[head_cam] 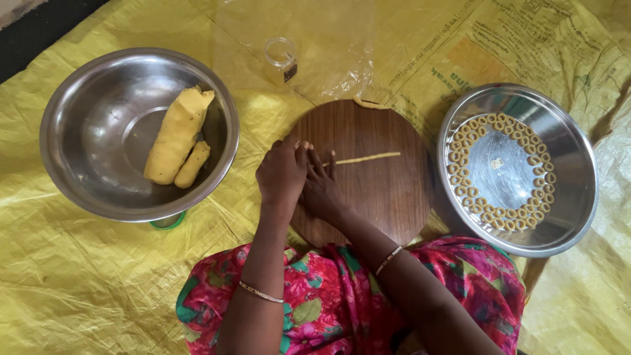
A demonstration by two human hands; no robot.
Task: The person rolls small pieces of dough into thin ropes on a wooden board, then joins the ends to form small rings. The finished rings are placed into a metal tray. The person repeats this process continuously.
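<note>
Dough rope [365, 158], pale yellow and rolled thin and even, lies straight across the middle of a round wooden board [381, 190] with a dark, smooth grain. Its near end runs under the fingertips of the right hand [320, 187], which rests flat on the board with fingers stretched out and loosely spread, pressing rather than gripping. The left hand [282, 172] sits just beside it, touching it, fingers curled downward and bunched together over the board's left part; whether they pinch any dough cannot be told. A thin bangle circles each wrist.

At the board's far edge lies a small curved scrap of dough [370, 104]. To the right, well clear of the rope, a shallow steel plate [578, 217] with a shiny rim holds many small dough rings [499, 217] arranged in a circle around its flat centre. To the left, a deep steel bowl [85, 118] holds a thick, blunt dough log [176, 135] with a smaller stub of dough leaning against it. Beyond the board, a small clear jar [281, 60] stands on a sheet of crinkled transparent plastic [328, 39]. Everything rests on a woven yellow mat [79, 276], creased and slightly glossy. The person's lap, in pink floral cloth [328, 302], meets the board's near edge.
</note>
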